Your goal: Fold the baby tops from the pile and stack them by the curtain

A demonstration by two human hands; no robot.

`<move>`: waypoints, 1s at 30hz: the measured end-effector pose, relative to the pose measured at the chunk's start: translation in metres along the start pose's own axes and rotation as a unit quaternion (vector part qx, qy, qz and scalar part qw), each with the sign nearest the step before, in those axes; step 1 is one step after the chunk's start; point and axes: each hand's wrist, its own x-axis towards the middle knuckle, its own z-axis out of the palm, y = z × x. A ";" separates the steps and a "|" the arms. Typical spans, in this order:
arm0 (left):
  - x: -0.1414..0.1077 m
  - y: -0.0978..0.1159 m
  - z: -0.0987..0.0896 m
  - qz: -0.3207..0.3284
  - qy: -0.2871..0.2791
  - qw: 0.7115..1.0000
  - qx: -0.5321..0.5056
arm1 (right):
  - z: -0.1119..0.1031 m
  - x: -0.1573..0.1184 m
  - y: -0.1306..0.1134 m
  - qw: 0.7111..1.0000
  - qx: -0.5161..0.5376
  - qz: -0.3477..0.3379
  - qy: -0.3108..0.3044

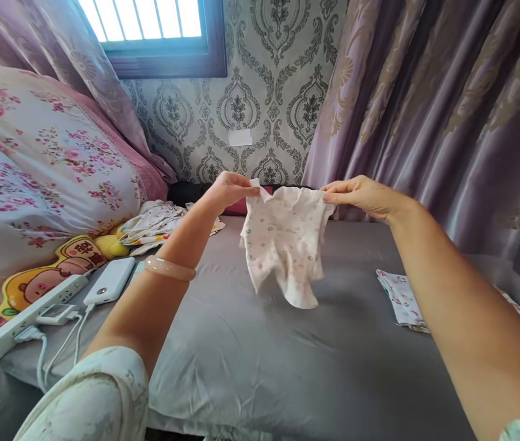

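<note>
A small white baby shirt (285,236) with a dotted print hangs in the air above the grey sheet (241,367). My left hand (229,190) pinches its upper left corner, and my right hand (361,195) pinches the upper right corner, so the cloth is stretched between them. The lower edge hangs loose and looks slightly blurred. Below my right forearm lies a folded printed cloth (404,300), partly hidden by the arm. Beyond my left forearm is a heap of printed clothes (158,223).
At the left are a white power strip (25,321) with plugs and cables, a white power bank (110,282) and a yellow cartoon cushion (48,278). Floral bedding (48,165) rises behind them. Purple curtains (425,122) hang at the right.
</note>
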 end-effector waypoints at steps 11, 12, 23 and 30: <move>0.001 0.002 0.007 0.046 0.003 0.999 0.019 | -0.001 0.003 0.013 0.997 0.073 -0.010 -0.014; 0.000 0.004 0.008 0.050 -0.023 0.999 0.002 | -0.001 0.002 0.013 0.994 0.102 -0.007 -0.030; 0.007 -0.010 0.011 -0.012 -0.036 0.999 -0.001 | -0.001 0.007 0.022 0.998 0.048 0.016 0.020; 0.014 -0.024 0.014 0.017 0.081 0.990 0.115 | 0.001 0.017 0.035 0.993 0.017 -0.005 0.113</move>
